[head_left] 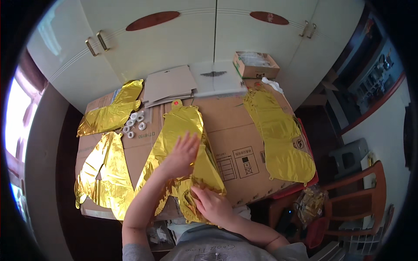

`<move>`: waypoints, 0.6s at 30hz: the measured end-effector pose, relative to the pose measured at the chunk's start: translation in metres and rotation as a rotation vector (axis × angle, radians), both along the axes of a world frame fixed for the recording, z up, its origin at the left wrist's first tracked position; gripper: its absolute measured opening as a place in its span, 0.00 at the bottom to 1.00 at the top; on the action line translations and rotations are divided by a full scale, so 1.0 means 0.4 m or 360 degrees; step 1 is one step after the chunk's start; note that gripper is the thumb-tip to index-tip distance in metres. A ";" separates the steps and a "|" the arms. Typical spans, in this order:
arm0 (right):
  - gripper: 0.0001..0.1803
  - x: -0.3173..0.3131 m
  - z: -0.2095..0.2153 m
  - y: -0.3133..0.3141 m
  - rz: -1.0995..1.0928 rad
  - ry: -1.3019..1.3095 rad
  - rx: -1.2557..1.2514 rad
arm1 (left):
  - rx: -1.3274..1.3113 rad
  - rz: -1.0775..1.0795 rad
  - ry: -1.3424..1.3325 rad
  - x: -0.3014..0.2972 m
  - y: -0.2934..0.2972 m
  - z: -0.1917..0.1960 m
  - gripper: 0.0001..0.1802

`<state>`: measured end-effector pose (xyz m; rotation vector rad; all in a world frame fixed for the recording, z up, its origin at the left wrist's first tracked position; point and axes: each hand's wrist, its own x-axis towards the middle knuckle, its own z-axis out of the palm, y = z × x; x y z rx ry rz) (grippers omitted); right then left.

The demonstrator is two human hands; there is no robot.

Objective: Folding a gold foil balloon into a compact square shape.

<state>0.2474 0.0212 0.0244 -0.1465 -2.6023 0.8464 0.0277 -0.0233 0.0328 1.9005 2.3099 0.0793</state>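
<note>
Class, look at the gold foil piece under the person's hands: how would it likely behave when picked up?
The gold foil piece would probably be floppy, since its near end creases and bunches by the right hand. It is likely light for its size, looking thin over the cardboard. Its glossy shine suggests it may be slippery.

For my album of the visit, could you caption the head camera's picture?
Left hand spread over gold foil, right hand at its near end, more foil pieces on the cardboard either side.

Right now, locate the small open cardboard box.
Head view, right of centre: the box stands before the cabinet doors, beyond the rightmost gold foil balloon.
</note>
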 end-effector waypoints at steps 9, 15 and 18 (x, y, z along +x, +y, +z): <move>0.25 -0.034 -0.043 -0.030 0.0058 -0.0173 0.0334 | 0.0453 -0.0139 0.0005 0.068 0.017 0.028 0.33; 0.21 -0.025 -0.008 -0.018 0.0123 0.0082 0.0139 | 0.0316 -0.0311 0.0122 0.083 0.031 -0.032 0.39; 0.19 0.004 0.009 0.029 0.0149 0.0209 0.0012 | 0.0287 -0.0279 0.0095 0.075 0.017 -0.052 0.41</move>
